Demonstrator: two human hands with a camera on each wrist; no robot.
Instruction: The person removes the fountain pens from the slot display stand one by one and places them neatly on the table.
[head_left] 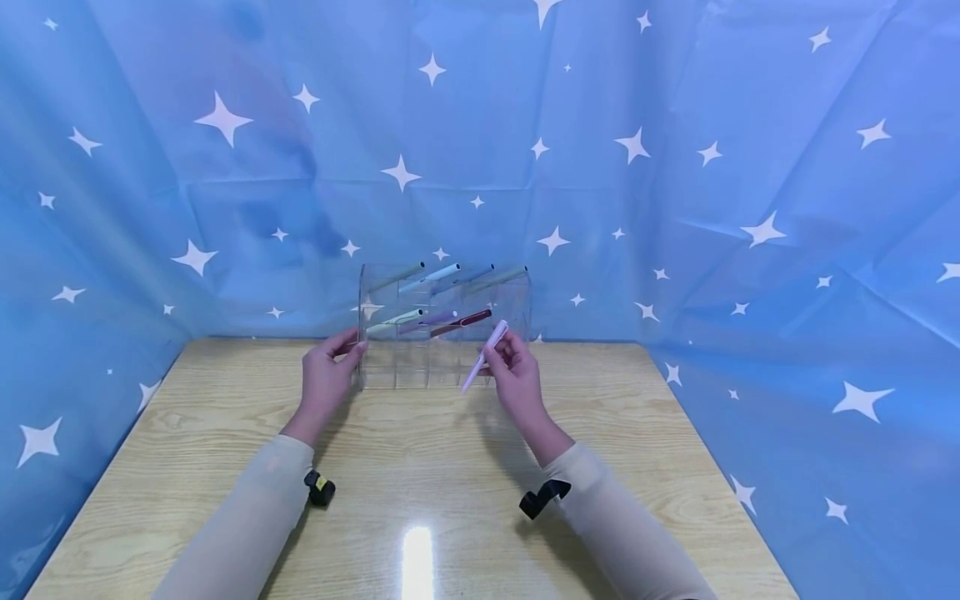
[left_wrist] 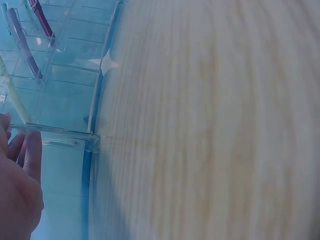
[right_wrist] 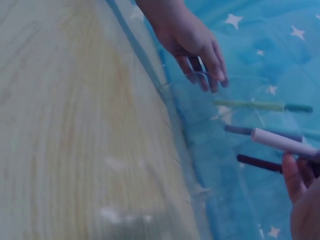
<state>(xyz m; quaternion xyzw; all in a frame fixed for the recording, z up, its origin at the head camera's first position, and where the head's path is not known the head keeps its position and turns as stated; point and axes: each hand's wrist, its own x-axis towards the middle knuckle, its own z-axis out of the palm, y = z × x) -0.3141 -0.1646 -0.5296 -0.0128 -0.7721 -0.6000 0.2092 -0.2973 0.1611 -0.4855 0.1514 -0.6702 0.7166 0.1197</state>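
A clear compartmented holder point(head_left: 412, 377) stands at the back of the table, with several pens slanting out in two rows. My left hand point(head_left: 327, 379) grips its left side edge, thumb in front; the left wrist view has that hand point(left_wrist: 17, 185) against the clear side panel. Between the thumb and fingers of my right hand point(head_left: 519, 383) is a pale purple pen point(head_left: 486, 354), tilted in front of the lower right compartments. A dark red pen point(head_left: 461, 323) lies in the lower row, just left of it. In the right wrist view, the held pen point(right_wrist: 282, 142) partly covers a bluish pen.
The wooden table point(head_left: 420, 467) extends in front of the holder. A blue curtain point(head_left: 480, 133) with white stars hangs behind and at both sides. Black straps with small devices are on both sleeved forearms.
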